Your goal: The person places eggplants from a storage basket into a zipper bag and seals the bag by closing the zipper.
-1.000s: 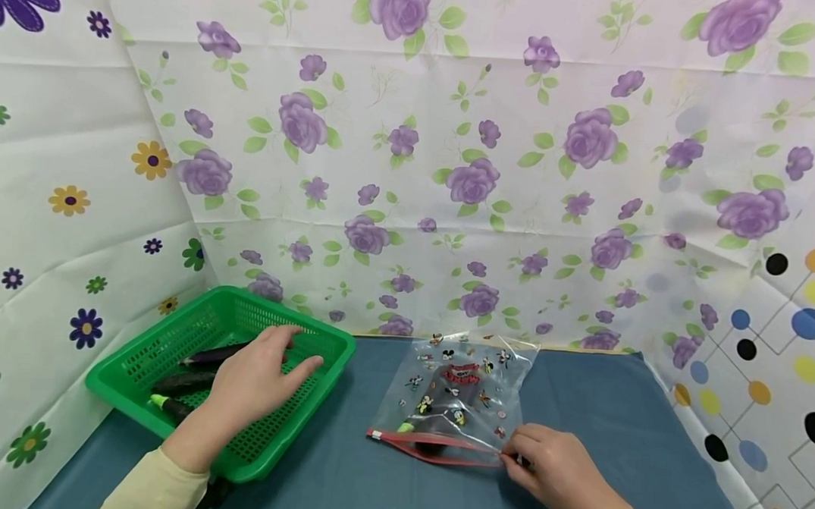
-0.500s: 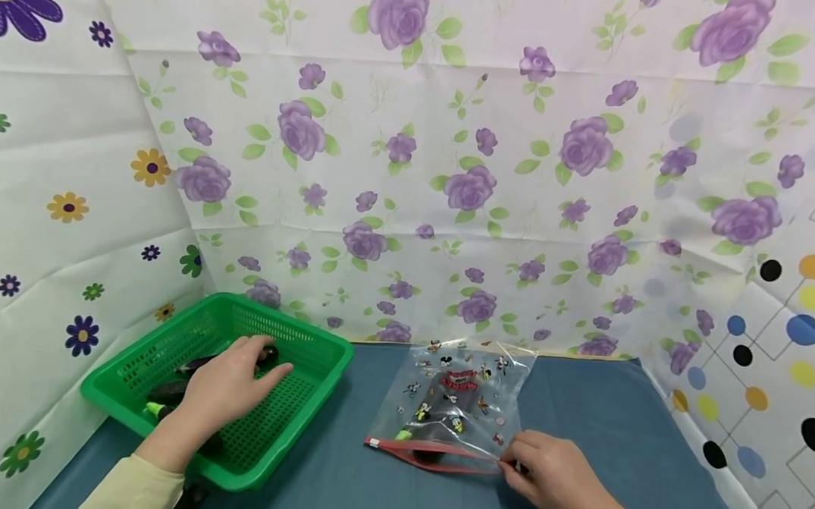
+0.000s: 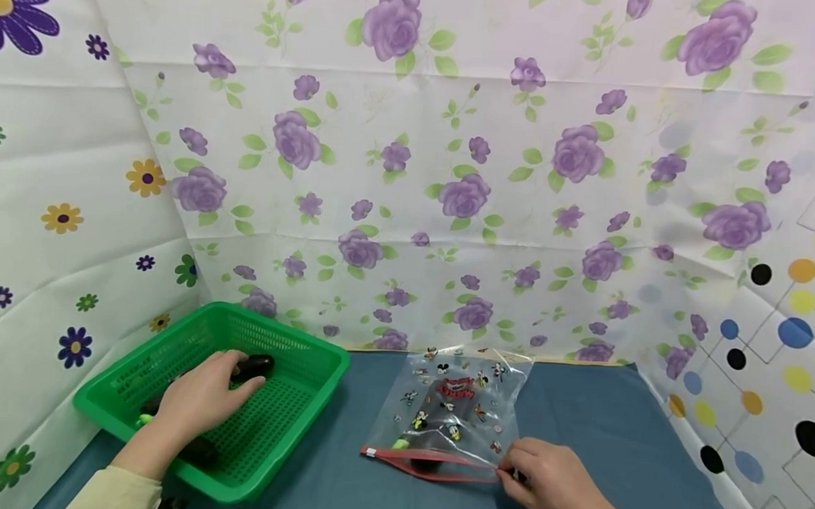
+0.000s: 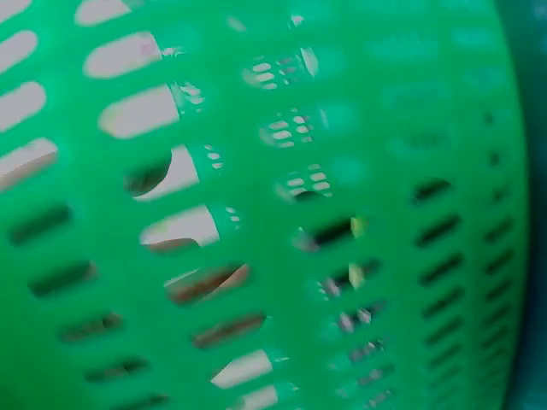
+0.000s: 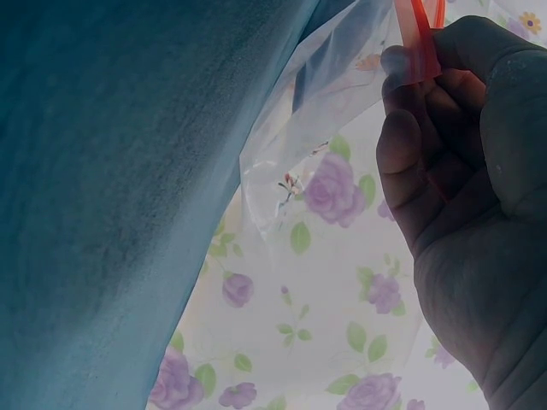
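Observation:
Inside the green basket (image 3: 279, 446) on the left, my left hand (image 3: 199, 397) lies over several dark eggplants, thumb extended and apart from the fingers. One glossy eggplant (image 3: 255, 365) shows its rounded end just beyond the fingers; another dark one (image 3: 201, 452) lies below the wrist. The fingertips are hidden. My right hand (image 3: 548, 477) pinches the corner of a clear zip bag (image 3: 465, 409) at its red zip edge, also seen in the right wrist view beside the hand (image 5: 461, 145). Through the printed plastic shows a dark eggplant with a green stem end (image 3: 401, 442).
A blue cloth (image 3: 598, 415) covers the table. Flowered sheeting (image 3: 382, 208) hangs behind, with a dotted sheet (image 3: 777, 392) on the right. A dark object (image 3: 169, 506) lies by the basket's near side. Slotted basket wall (image 4: 256, 213) fills the left wrist view.
My left hand has moved left and lower into the basket, uncovering the glossy eggplant's end. The right hand keeps its pinch on the bag. The head view has tilted slightly upward.

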